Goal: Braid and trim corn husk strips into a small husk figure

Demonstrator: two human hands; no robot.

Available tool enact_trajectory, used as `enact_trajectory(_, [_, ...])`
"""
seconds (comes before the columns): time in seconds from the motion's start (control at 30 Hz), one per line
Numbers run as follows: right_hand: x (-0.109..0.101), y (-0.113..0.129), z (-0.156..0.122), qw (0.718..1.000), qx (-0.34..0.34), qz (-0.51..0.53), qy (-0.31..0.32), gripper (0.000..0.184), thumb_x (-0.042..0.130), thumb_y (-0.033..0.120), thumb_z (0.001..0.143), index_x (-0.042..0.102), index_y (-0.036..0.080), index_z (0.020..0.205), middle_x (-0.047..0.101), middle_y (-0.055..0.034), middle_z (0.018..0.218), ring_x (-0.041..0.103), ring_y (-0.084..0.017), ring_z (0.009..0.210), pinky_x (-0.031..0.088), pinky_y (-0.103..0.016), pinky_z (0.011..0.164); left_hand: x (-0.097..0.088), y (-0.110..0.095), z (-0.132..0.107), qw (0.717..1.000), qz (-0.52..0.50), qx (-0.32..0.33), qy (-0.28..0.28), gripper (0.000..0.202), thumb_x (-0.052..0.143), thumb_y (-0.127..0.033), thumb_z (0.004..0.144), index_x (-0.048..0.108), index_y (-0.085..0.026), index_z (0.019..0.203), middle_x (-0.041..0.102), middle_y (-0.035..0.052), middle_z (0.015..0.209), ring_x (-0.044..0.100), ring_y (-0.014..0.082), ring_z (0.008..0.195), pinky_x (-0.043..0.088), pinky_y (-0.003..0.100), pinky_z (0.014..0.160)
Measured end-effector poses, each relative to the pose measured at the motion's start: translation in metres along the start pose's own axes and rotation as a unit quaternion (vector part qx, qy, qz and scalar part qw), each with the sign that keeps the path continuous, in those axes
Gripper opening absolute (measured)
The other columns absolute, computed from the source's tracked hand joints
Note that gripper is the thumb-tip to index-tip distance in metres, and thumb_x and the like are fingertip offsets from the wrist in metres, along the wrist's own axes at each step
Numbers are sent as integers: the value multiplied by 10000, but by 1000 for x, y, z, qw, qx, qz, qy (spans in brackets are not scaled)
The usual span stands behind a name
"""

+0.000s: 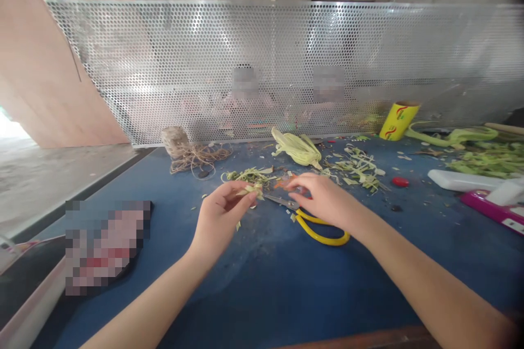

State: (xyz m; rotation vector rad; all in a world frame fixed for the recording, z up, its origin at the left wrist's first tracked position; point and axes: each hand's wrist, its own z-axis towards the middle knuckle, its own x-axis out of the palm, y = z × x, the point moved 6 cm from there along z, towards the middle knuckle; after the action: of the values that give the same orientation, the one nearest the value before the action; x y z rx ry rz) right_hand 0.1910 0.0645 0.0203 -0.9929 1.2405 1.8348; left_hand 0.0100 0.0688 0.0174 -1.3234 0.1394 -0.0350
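My left hand point(225, 210) pinches a small piece of pale green corn husk point(250, 191) between thumb and fingertips, over the blue tabletop point(262, 278). My right hand point(317, 196) hovers just right of it, thumb and fingers bent but apart. Beneath that hand lies a pair of scissors point(327, 239) with yellow handles, blades pointing left toward the husk piece. Orange scraps point(283, 182) show by the right fingertips; whether they are touched is unclear. Behind the hands are a heap of shredded husk point(254, 175) and a husk-wrapped corn cob point(297, 148).
A perforated metal screen point(196, 65) bounds the far side, with people blurred behind it. Twine point(196, 159) lies back left, a yellow tube point(399, 121) back right. Husk strips point(362, 166), a red object point(400, 181) and a white-and-magenta tool point(483, 196) lie rightward.
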Motion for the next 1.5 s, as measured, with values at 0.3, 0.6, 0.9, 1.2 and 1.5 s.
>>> enact_trajectory(0.3, [13,-33,-15,975,71,-168,124,115,524,130,706,628,173,731,649,-85,755,614,-191,595,369,-252,471,-6,-6,4,999,-37,15,-5,174,666,-262,694,591,-140,794,691,49,804,649,203,816,550,330,725])
enact_trajectory(0.6, [30,-24,-17,962,75,-226,133,192,520,36,622,588,117,782,604,-141,827,618,-274,752,408,-290,550,-6,-7,3,999,-40,3,-16,155,624,-265,734,525,-154,777,703,76,889,646,192,879,526,327,796])
enact_trajectory(0.9, [-15,-17,-13,972,23,-225,-70,235,572,182,664,515,149,890,563,-115,899,567,-268,874,456,-341,704,-19,-17,5,995,86,56,-14,305,632,-280,718,375,-221,870,701,18,709,669,183,696,503,286,640])
enact_trajectory(1.2, [-45,19,-32,942,-200,-164,-213,322,582,340,705,466,218,980,545,-94,963,534,-260,909,430,-401,812,-25,-26,4,929,315,187,-42,236,549,-241,757,359,-226,897,660,40,846,627,149,686,434,255,632])
enact_trajectory(1.5, [-43,18,-33,930,-198,-205,-232,355,595,377,680,473,203,964,533,-109,957,499,-274,879,420,-421,788,-23,-29,5,940,278,197,-18,230,559,-234,757,435,-206,949,669,57,874,635,155,738,452,238,662])
